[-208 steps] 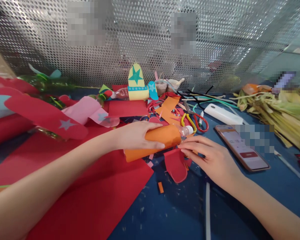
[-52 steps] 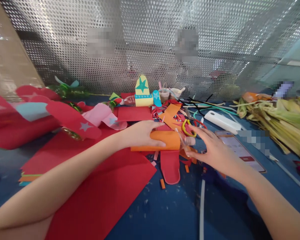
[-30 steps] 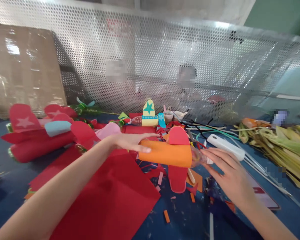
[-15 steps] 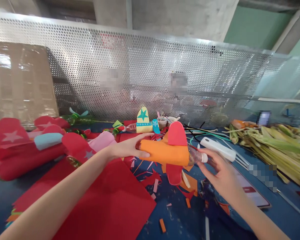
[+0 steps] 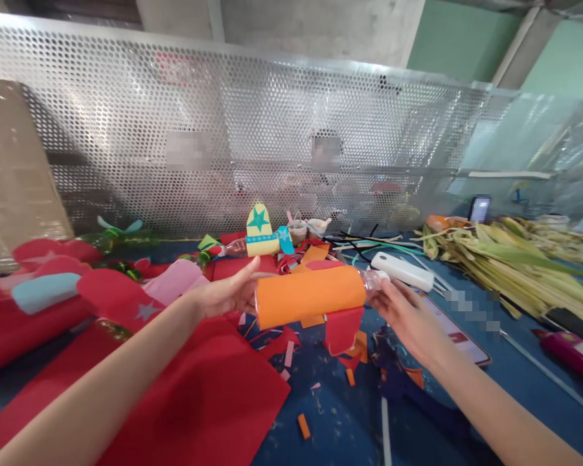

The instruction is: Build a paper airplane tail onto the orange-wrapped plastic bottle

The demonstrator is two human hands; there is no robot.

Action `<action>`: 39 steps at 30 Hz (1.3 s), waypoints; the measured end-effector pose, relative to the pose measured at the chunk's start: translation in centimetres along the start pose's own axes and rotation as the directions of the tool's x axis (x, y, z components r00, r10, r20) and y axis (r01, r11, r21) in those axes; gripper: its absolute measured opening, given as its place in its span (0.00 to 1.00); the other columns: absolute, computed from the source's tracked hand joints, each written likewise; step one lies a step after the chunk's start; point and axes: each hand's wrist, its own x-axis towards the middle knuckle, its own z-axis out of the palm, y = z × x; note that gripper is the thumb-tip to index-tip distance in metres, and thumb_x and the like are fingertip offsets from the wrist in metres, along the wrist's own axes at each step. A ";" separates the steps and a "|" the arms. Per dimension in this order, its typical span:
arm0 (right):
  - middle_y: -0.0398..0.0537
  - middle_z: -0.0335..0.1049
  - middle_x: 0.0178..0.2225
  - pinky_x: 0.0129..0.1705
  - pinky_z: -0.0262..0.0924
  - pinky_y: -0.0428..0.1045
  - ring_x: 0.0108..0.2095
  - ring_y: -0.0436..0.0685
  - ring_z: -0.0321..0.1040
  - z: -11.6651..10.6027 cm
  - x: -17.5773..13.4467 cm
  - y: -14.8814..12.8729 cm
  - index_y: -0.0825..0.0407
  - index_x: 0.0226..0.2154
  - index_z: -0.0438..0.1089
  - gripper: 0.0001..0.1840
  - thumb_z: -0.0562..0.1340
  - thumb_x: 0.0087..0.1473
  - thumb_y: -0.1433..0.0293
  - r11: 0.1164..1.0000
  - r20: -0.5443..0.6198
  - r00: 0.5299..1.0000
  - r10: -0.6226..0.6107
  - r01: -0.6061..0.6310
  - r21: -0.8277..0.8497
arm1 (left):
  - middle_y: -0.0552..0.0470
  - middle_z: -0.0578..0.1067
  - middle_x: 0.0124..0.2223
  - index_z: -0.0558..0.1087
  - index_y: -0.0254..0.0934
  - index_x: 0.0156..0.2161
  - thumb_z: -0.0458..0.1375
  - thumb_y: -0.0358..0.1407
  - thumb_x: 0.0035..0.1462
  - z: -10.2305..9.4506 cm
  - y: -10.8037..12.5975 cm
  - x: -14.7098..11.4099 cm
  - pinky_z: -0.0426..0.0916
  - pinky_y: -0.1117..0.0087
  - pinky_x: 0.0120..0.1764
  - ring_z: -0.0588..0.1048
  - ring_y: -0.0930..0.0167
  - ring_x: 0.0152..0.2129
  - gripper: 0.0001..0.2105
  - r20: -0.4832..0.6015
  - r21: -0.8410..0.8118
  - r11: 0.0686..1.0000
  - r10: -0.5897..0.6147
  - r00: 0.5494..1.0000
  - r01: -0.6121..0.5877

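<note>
A plastic bottle (image 5: 311,294) wrapped in orange sheet lies sideways between my hands, above the table. My left hand (image 5: 230,290) grips its base end, thumb up and fingers behind it. At the neck, my right hand (image 5: 398,304) closes on the white cap (image 5: 383,277). A red rounded flap (image 5: 343,330) hangs from the bottle's underside, and the edge of another red piece shows behind its top. Beneath my left forearm lies a large red sheet (image 5: 199,401). Orange and red scraps (image 5: 304,426) are scattered below the bottle.
Red-covered bottle planes (image 5: 34,317) crowd the left side. A yellow one with a teal star (image 5: 262,236) lies behind. To the right are a white glue gun (image 5: 402,272), a phone (image 5: 459,330) and dried husks (image 5: 505,265). A perforated metal panel (image 5: 272,129) stands at the back.
The bottle has rolled in my hands: the red flap on top has turned away behind, and plain orange faces me. My left thumb has lifted off its front. The view has shifted right.
</note>
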 end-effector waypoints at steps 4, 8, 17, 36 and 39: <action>0.46 0.76 0.41 0.49 0.66 0.55 0.45 0.58 0.71 0.3 -0.2 -0.6 0.45 0.37 0.74 0.12 0.64 0.51 0.58 0.998 0.065 0.998 0.004 -0.008 0.060 | 0.42 0.76 0.49 0.70 0.32 0.50 0.24 0.49 0.64 -0.1 1.6 -0.2 0.67 0.67 0.42 0.75 0.65 0.44 0.36 0.190 -0.073 0.991 -0.096 0.977 0.112; 0.43 0.75 0.44 0.46 0.68 0.54 0.46 0.58 0.70 0.6 -0.7 -1.2 0.41 0.41 0.73 0.12 0.63 0.52 0.61 0.995 0.133 0.991 -0.029 0.016 0.097 | 0.47 0.76 0.49 0.70 0.40 0.51 0.35 0.46 0.65 1.1 2.8 -0.7 0.67 0.67 0.44 0.72 0.66 0.49 0.24 0.341 -0.058 0.997 -0.035 0.939 0.058; 0.44 0.72 0.48 0.51 0.64 0.53 0.50 0.58 0.68 -0.2 -0.5 -2.0 0.41 0.49 0.69 0.20 0.62 0.52 0.59 0.996 0.064 0.994 -0.087 0.085 0.042 | 0.53 0.73 0.53 0.70 0.42 0.50 0.47 0.44 0.62 3.9 4.0 0.1 0.63 0.63 0.53 0.70 0.66 0.52 0.17 0.424 -0.275 0.957 0.041 0.905 0.086; 0.42 0.55 0.62 0.60 0.50 0.58 0.61 0.58 0.52 -0.6 -0.9 -3.5 0.38 0.56 0.58 0.34 0.67 0.49 0.68 0.979 0.583 0.811 0.054 0.073 -0.192 | 0.43 0.81 0.34 0.73 0.29 0.45 0.58 0.49 0.51 5.9 1.8 1.4 0.71 0.65 0.35 0.79 0.61 0.29 0.24 0.407 -0.705 0.571 -0.159 0.899 0.420; 0.39 0.51 0.63 0.60 0.51 0.57 0.61 0.58 0.52 -0.4 -1.3 -3.6 0.36 0.57 0.57 0.35 0.67 0.49 0.69 0.975 0.587 0.808 0.053 0.087 -0.207 | 0.42 0.81 0.34 0.74 0.28 0.41 0.56 0.48 0.52 6.0 1.6 1.4 0.71 0.64 0.35 0.79 0.60 0.30 0.23 0.457 -0.679 0.578 -0.147 0.877 0.452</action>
